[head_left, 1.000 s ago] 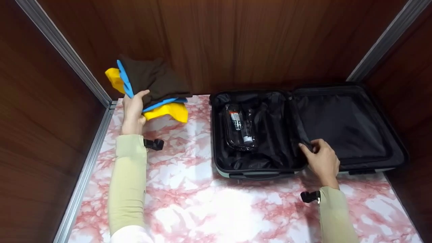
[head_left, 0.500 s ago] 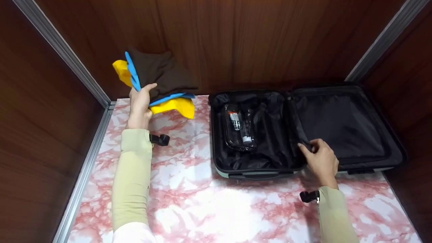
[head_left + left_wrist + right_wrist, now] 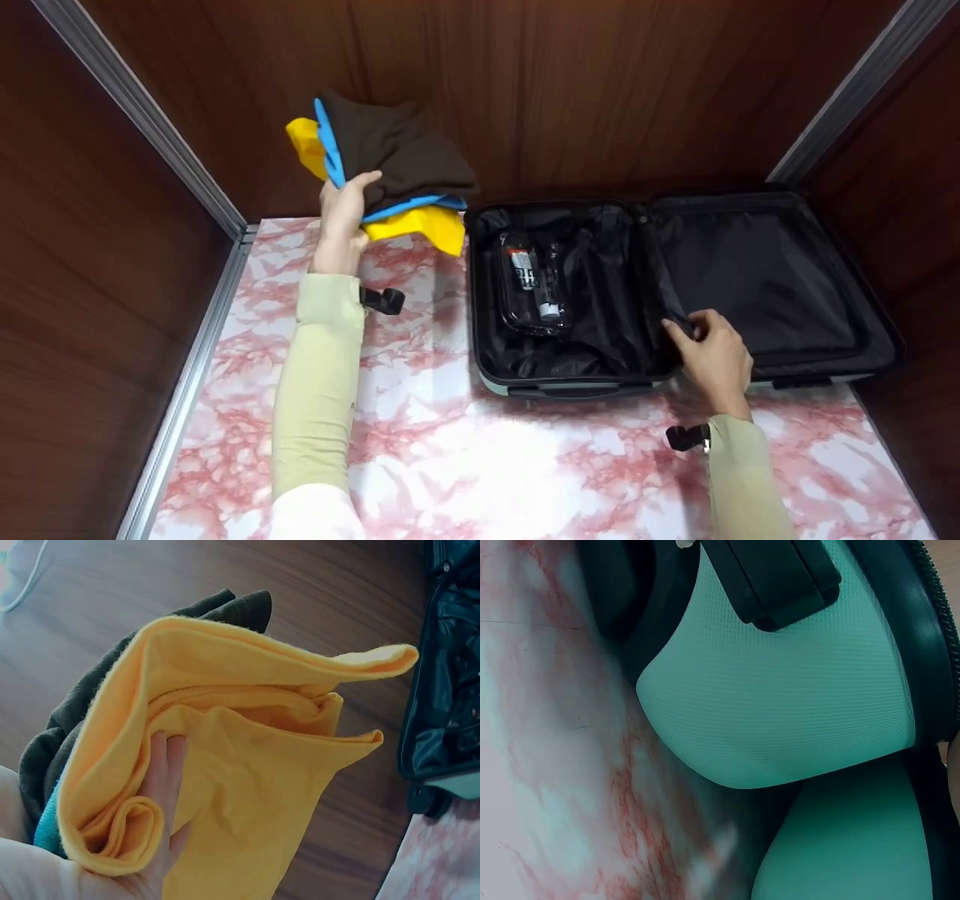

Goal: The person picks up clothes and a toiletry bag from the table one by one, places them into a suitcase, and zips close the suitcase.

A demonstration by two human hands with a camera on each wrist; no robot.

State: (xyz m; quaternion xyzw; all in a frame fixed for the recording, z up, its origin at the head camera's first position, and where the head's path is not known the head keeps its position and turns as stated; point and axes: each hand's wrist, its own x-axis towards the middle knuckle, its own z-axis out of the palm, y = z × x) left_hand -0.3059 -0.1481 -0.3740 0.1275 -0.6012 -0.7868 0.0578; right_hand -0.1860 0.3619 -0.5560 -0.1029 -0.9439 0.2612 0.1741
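My left hand [image 3: 343,214] grips a stack of folded clothes in the air, left of the suitcase. Dark brown cloth [image 3: 409,154] is on the near face, blue cloth [image 3: 328,142] in the middle and yellow cloth [image 3: 424,225] behind. In the left wrist view, fingers reach in among the yellow folds [image 3: 247,795]. An open suitcase [image 3: 604,300] with black lining lies flat at the right. My right hand [image 3: 716,360] pinches the dark lining flap [image 3: 666,281] near the hinge between its halves. The right wrist view shows mainly the mint-green shell [image 3: 780,712].
A clear pouch [image 3: 514,315] with a tube [image 3: 523,268] and a white-capped item [image 3: 550,309] lies in the suitcase's left half. Brown wood panels [image 3: 487,97] stand behind and at both sides. The surface [image 3: 420,450] has a red-and-white marbled pattern.
My left hand has carried the clothes stack right and slightly away from me, toward the suitcase's left edge. My right hand has stayed on the flap, almost still.
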